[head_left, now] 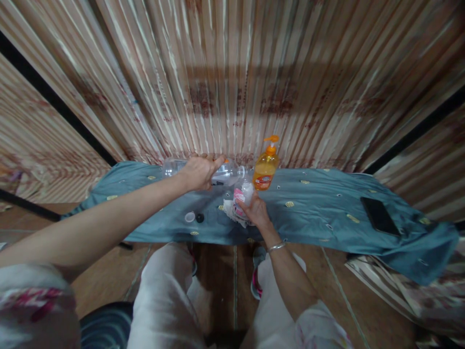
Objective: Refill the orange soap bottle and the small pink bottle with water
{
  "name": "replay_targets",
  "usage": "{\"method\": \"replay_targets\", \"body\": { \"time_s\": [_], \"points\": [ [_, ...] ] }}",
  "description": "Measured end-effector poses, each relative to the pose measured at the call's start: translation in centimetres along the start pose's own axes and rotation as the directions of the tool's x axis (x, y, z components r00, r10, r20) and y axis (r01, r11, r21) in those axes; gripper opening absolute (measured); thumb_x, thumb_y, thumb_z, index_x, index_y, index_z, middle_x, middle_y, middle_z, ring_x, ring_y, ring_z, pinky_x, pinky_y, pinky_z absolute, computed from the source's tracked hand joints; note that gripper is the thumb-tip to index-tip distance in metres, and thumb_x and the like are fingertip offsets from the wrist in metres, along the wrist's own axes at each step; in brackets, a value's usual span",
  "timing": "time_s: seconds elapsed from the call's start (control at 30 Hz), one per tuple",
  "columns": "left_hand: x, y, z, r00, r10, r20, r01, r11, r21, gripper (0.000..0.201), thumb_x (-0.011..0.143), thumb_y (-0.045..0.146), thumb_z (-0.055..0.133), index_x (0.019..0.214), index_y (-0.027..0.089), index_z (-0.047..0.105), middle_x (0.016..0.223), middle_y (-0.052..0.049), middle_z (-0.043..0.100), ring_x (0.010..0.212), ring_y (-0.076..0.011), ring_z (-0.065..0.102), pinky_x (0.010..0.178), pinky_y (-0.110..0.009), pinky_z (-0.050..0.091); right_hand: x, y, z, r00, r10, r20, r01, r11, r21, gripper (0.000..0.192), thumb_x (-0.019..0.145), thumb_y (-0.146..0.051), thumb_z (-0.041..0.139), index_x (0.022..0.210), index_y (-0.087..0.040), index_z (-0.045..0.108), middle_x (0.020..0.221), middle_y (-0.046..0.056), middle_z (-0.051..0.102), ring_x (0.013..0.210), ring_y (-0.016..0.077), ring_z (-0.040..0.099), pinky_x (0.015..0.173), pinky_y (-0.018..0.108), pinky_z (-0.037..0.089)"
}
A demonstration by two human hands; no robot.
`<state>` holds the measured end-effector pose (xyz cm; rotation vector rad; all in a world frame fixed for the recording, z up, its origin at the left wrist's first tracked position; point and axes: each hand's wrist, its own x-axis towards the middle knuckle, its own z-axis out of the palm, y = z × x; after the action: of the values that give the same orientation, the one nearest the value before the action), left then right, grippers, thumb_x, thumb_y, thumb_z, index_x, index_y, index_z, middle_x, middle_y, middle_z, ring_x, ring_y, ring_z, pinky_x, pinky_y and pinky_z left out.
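Note:
My left hand (pixel 201 172) is closed around a large clear plastic bottle (pixel 229 173), tipped on its side above the table. The bottle's mouth points right, over a smaller clear bottle (pixel 246 192) with a pink label. My right hand (pixel 255 209) grips that smaller bottle, which stands roughly upright with a crumpled white cloth or tissue (pixel 229 208) at its base. Whether liquid is flowing between the two bottles I cannot tell. Just beyond my right hand stands an orange pump bottle (pixel 266 169) of yellow-orange liquid.
A white cap (pixel 189 216) and a black cap (pixel 199 218) lie near the front edge of the blue-green tablecloth (pixel 308 208). Toward the right end rests a black phone (pixel 379 215). A pleated, patterned curtain (pixel 225 72) hangs right behind the table.

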<state>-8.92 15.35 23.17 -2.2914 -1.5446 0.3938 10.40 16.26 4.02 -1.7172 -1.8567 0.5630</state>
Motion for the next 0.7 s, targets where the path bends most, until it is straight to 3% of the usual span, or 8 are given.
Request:
{"method": "replay_targets", "body": {
  "time_s": [0.7],
  "points": [
    [0.03, -0.17, 0.05, 1.0, -0.005, 0.018, 0.005, 0.999, -0.031, 0.093, 0.078, 0.034, 0.077, 0.155, 0.017, 0.026, 0.137, -0.021, 0.06, 0.127, -0.0357, 0.059, 0.099, -0.039, 0.044, 0.1, 0.5, 0.29, 0.998, -0.05, -0.033, 0.052, 0.997, 0.049, 0.054, 0.089, -0.046, 0.067, 0.128, -0.012, 0.054, 0.116, 0.019, 0.074, 0.108, 0.0304, 0.073, 0.092, 0.037, 0.054]
  ]
}}
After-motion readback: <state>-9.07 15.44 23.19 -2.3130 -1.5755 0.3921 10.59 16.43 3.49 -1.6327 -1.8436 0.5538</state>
